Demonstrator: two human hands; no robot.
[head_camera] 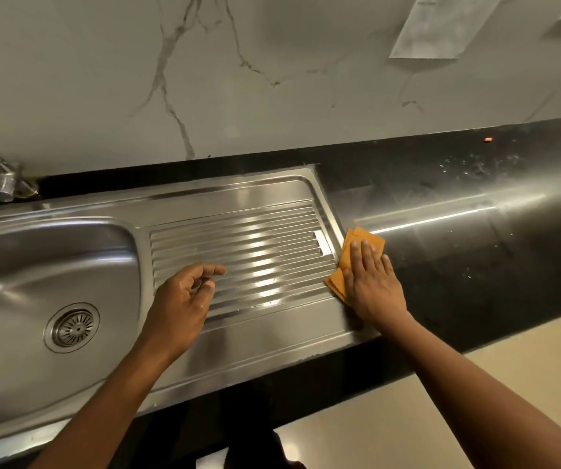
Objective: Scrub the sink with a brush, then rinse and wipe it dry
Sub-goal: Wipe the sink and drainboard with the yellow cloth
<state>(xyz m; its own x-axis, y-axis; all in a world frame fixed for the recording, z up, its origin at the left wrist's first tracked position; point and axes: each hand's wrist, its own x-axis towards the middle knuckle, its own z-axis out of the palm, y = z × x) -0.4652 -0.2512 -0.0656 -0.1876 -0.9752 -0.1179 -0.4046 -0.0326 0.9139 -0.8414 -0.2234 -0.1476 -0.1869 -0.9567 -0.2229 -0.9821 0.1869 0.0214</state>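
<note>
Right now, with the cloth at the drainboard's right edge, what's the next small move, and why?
Probably slide the right hand and cloth left along the drainboard toward the basin. The hand lies flat on the cloth at the right rim, partly over the counter. The drainboard's ribs run left-right, and the left hand hovers over it holding nothing.

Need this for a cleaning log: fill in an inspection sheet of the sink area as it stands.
Surface: black countertop, white specks at back right; steel sink with ridged drainboard.
Job's things: folded orange cloth across the drainboard's right edge; no brush seen.
Clutter: small orange crumb at the countertop's back edge.
Hands: right hand flat on the cloth; left hand loosely curled over the drainboard, holding nothing.
Cables: nothing seen.
Surroundings: marble-look wall, tap at left, paper sheet on wall, pale floor.
</note>
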